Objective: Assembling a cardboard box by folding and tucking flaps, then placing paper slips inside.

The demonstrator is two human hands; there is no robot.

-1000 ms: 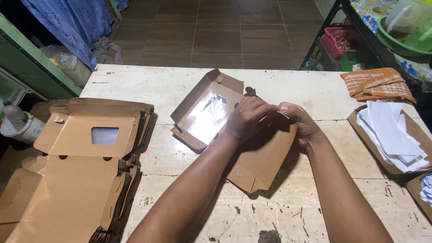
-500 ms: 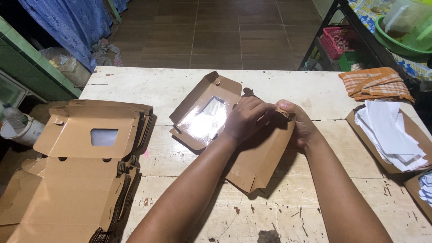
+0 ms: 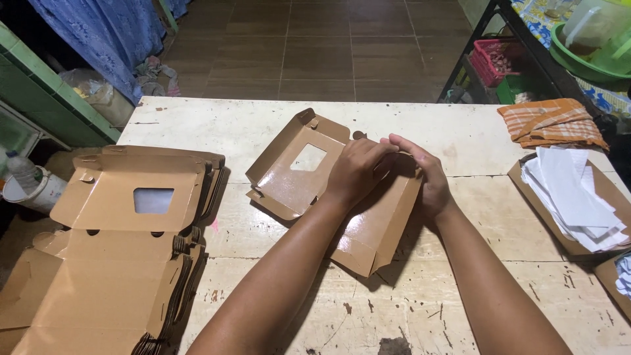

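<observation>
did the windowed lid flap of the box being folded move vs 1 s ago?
Barely, if at all. The windowed lid flap lies open at the same spot beside the stack of flat boxes; only the glare on its window has gone. Both hands stay on the box.

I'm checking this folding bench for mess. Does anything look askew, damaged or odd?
Nothing is spilled or torn. The windowed cardboard box under the left hand and right hand lies skewed to the table edge. The white paper sheets spill unevenly over their carton. The tabletop paint is chipped and stained.
</observation>
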